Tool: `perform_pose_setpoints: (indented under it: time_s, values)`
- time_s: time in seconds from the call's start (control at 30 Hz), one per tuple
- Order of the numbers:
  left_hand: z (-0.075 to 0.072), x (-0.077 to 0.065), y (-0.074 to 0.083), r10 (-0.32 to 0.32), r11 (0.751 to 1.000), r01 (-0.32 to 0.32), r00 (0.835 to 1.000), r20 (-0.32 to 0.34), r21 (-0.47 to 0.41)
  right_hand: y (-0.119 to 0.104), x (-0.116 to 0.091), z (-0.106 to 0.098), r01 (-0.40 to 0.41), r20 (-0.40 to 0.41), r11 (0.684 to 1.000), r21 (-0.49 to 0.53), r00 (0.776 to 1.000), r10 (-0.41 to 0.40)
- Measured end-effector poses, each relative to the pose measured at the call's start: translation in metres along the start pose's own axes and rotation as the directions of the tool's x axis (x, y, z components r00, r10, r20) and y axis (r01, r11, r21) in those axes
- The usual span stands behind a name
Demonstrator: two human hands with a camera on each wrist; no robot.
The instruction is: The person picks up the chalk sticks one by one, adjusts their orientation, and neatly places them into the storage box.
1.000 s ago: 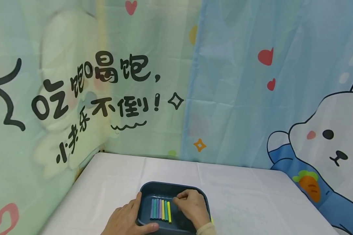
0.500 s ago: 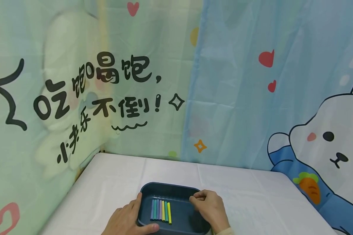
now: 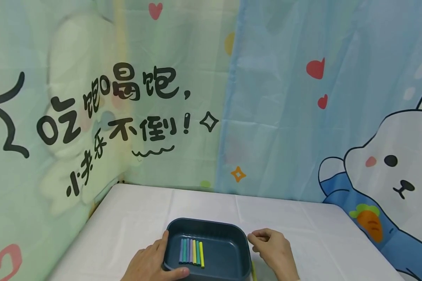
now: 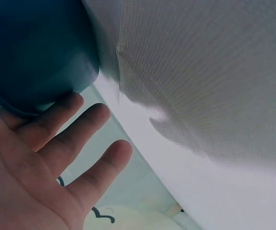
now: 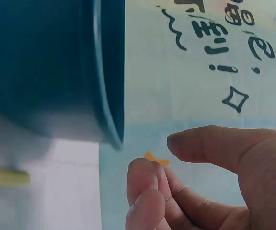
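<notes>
A dark blue tray (image 3: 228,253) with raised walls sits on the white cloth. Slim coloured sticks (image 3: 191,251), chalk-like in blue, teal, purple and yellow, lie side by side in its left half. My left hand (image 3: 149,259) grips the tray's near left corner, thumb over the near rim and fingers along the outer wall. In the left wrist view, the fingers (image 4: 71,139) touch the wall's outside. Just past the right rim hovers my right hand (image 3: 274,248), holding nothing. Its thumb (image 5: 200,143) stands apart from the loosely curled fingers in the right wrist view.
Another yellow stick (image 3: 254,270) lies on the cloth against the tray's right side, between tray and right hand. White cloth (image 3: 302,230) covers the table. Printed curtains (image 3: 281,136) hang behind its far edge and along its left side.
My right hand has moved right, from over the tray's inside to beyond its right rim. The left hand, the tray and the row of sticks have stayed in place.
</notes>
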State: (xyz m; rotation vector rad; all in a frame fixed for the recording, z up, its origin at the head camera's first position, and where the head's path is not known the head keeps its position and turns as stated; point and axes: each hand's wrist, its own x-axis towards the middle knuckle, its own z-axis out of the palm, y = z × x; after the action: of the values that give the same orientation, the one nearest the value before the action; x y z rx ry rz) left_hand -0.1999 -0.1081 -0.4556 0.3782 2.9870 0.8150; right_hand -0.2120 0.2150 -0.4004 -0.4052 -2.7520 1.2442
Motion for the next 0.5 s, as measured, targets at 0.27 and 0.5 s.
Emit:
perform_pose_setpoints:
  time_s: [0.27,0.5]
  values:
    - [0.001,0.000,0.001,-0.023,1.000,0.023,1.000,0.006,-0.002,0.019,0.002,-0.003,0.004,0.031,1.000,-0.026,1.000,-0.004]
    - [0.001,0.000,0.002,-0.028,1.000,0.028,1.000,0.007,-0.008,0.035,0.003,0.005,-0.027,0.078,0.998,-0.049,0.996,0.031]
